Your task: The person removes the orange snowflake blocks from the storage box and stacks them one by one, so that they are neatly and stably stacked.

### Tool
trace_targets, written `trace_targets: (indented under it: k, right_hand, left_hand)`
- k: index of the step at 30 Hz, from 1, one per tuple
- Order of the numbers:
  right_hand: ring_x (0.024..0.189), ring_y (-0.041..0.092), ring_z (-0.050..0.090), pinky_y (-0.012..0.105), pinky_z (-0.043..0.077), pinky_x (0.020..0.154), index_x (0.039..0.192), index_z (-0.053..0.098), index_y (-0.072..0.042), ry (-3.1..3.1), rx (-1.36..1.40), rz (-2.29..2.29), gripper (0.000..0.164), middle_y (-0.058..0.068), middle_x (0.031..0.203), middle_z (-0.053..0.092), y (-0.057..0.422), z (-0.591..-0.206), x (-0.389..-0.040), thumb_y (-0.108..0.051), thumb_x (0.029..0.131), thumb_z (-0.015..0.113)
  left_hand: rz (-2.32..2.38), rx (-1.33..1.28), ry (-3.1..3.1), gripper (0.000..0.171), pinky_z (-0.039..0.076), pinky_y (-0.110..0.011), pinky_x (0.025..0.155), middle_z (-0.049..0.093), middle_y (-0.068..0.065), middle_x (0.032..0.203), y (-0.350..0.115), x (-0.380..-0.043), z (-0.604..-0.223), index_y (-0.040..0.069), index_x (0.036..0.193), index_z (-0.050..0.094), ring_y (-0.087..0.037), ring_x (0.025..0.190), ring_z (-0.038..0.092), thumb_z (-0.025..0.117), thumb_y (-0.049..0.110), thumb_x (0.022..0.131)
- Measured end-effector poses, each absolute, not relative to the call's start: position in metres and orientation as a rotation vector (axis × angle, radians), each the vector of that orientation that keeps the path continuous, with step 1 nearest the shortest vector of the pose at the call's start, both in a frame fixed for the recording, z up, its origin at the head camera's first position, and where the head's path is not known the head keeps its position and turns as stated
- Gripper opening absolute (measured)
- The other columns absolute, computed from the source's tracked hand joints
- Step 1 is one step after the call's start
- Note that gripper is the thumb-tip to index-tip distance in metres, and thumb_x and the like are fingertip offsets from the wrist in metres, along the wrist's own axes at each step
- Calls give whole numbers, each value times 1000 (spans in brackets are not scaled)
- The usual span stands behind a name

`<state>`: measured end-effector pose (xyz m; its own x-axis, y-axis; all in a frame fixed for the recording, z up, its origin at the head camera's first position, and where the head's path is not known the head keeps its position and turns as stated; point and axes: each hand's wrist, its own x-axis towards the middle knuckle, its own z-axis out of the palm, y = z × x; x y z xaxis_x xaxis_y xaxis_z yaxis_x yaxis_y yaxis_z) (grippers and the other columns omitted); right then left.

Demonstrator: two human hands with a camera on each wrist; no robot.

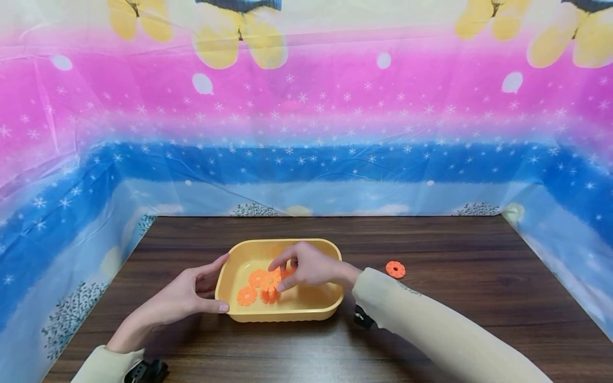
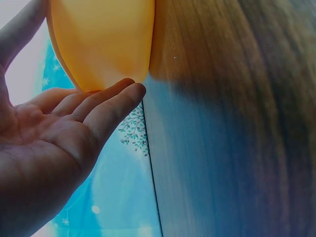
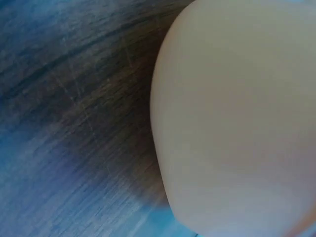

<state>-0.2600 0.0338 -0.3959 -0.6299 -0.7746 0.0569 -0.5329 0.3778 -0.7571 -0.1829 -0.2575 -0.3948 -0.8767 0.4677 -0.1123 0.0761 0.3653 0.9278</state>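
A yellow plastic basin (image 1: 306, 311) stands on the table, with several orange notched interlocking discs (image 1: 247, 296) inside near its left half. My left hand (image 1: 179, 298) holds the basin's left end, thumb at the front corner and fingers along the outer side. In the left wrist view those fingers (image 2: 106, 106) lie nearly straight against the basin wall (image 2: 106, 39). Reaching over the right rim, my right hand (image 1: 308, 264) pinches an orange disc (image 1: 272, 279) between thumb and fingers; its fingertips partly hide the discs. The right wrist view is mostly filled by a blurred pale surface.
One loose orange disc (image 1: 395, 269) lies flat on the dark wooden table (image 1: 431, 244), right of the basin. A patterned cloth (image 1: 316, 159) hangs behind the table and along both sides.
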Motion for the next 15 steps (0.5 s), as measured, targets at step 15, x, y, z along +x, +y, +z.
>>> trace_targets:
  k: [15]
  right_hand:
    - [60,30,40,23,31,53,109,68,-3,2301,-1152,-1289,36,14,92,59,54,-347,-232,-12,75,78]
  left_hand:
    - [1506,509,2294,96,48,-32,87,22,-16,149,-259,-184,-397,15,149,15,-35,125,39,77,14,76]
